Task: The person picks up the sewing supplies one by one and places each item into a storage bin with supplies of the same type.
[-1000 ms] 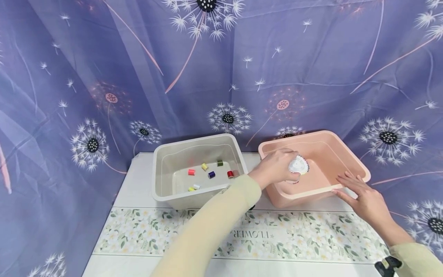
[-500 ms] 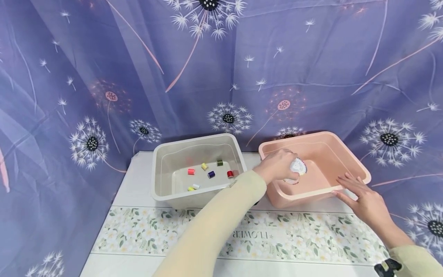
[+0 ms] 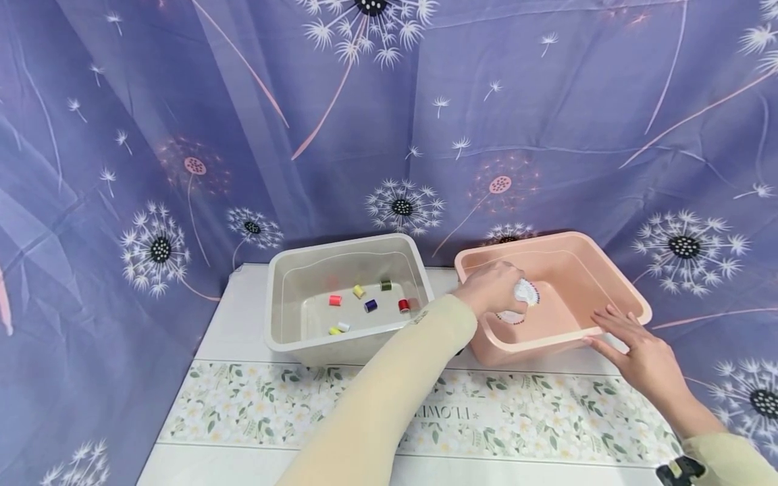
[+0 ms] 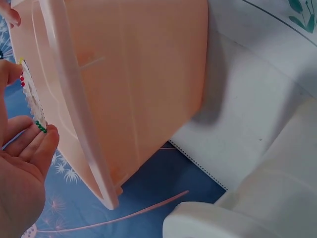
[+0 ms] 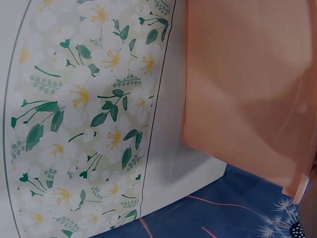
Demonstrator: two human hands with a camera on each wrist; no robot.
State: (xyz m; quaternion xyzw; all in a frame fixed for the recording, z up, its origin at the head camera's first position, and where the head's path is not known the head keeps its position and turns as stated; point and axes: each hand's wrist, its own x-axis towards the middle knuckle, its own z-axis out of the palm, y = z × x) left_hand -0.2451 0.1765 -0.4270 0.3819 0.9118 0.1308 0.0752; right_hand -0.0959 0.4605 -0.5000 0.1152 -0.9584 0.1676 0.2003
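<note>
My left hand (image 3: 495,287) reaches inside the pink bin (image 3: 583,331) and pinches a white pin wheel (image 3: 527,291) between thumb and fingers. In the left wrist view the pin wheel (image 4: 32,96) appears nearly edge-on, with red, yellow and green pin heads along its rim. Below it, a second pin wheel (image 3: 512,318) lies low in the bin, partly hidden by the hand. My right hand (image 3: 647,351) rests on the bin's near right rim, fingers extended over the edge. The right wrist view shows mostly the pink bin's outer wall (image 5: 242,89).
A grey bin (image 3: 349,341) stands left of the pink one. Several small thread spools lie in it, among them a red spool (image 3: 404,306) and a dark blue spool (image 3: 371,306). A patterned blue curtain (image 3: 389,135) hangs behind the white table (image 3: 231,337).
My left forearm has shifted to the right, and the left hand has moved slightly right with the pin wheel, which has turned a little. The right hand stays on the rim.
</note>
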